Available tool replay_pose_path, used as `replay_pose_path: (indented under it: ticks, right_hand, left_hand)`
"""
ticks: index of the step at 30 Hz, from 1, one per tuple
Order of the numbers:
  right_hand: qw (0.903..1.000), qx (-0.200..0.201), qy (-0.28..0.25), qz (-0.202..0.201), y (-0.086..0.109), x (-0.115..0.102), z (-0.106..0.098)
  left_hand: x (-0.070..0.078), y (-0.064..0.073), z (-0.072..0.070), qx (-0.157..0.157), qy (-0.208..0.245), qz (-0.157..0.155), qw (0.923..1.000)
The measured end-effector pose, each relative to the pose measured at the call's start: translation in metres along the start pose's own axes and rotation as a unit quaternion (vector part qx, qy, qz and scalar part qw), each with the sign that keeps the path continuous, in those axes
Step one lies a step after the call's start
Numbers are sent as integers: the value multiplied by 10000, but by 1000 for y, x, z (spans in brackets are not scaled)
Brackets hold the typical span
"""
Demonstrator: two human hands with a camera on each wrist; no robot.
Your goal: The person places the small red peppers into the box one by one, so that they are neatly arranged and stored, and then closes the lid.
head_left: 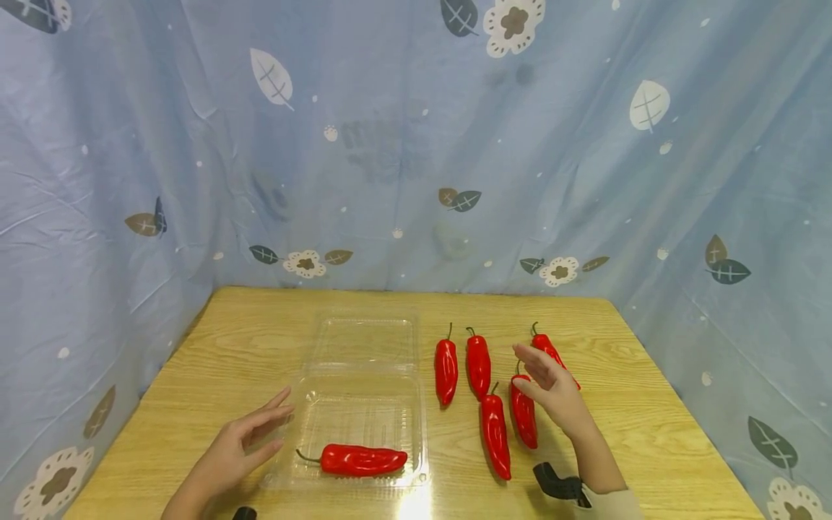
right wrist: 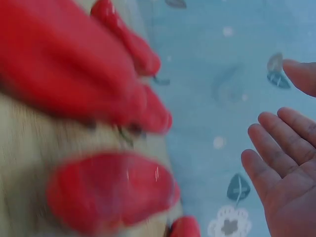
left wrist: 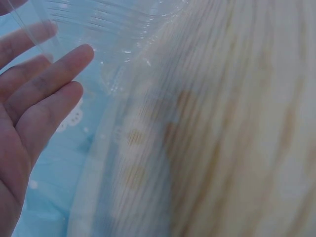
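At the left side of a clear plastic clamshell box (head_left: 422,433), my left hand (head_left: 237,444) is held with fingers and thumb apart and nothing between them. In the left wrist view its fingers (left wrist: 44,84) overlap the clear plastic wall. One red pepper (head_left: 364,460) with a curved stem lies crosswise in the box's near half. My right hand (head_left: 551,386) hovers over another red pepper (head_left: 523,415), fingers spread from the thumb and holding nothing. In the right wrist view the palm (right wrist: 296,192) is bare, with blurred red peppers (right wrist: 113,190) to its left.
The box's lid (head_left: 364,339) lies flipped back behind its base. Several more red peppers, such as the leftmost one (head_left: 446,372), lie between the box and my right hand. A blue patterned curtain (head_left: 390,144) surrounds the wooden table (head_left: 247,339) at the back and sides.
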State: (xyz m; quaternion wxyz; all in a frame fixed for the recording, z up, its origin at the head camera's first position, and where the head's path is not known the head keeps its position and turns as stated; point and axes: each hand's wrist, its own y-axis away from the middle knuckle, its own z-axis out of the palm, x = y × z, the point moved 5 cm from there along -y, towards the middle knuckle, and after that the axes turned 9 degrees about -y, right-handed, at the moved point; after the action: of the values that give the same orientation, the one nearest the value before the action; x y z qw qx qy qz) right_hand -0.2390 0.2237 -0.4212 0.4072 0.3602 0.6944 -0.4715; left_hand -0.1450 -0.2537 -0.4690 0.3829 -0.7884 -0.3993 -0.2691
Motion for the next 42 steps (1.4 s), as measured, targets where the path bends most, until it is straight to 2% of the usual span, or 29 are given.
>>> replay_pose_path:
  ticks: [1, 6, 13, 21, 27, 32, 39, 42]
  right_hand:
    - [10000, 32, 17, 19, 0, 1, -5]
    - [9998, 134, 92, 150, 2, 11, -31]
    - [9989, 187, 236, 357, 2, 27, -60]
    - [9979, 281, 311, 499, -2, 44, -85]
    - [9944, 191, 538, 895, -5, 62, -96]
    - [9897, 164, 668, 1257, -10, 78, -103]
    - [9887, -17, 493, 1418, -15, 91, -104]
    - [9860, -3, 298, 1640, -15, 94, -102]
  left_hand:
    - [0, -1, 0, -14, 13, -45, 10000]
    - [0, -2, 1, 37, 106, 184, 9998]
    - [-1, -3, 1, -21, 30, 13, 10000]
    - [-3, -3, 2, 11, 60, 161, 9999]
    - [-4, -2, 2, -54, 128, -42, 9999]
    - [-2, -1, 1, 7, 44, -54, 10000]
    - [0, -1, 0, 42, 49, -26, 10000]
    - [0, -1, 0, 34, 15, -22, 10000]
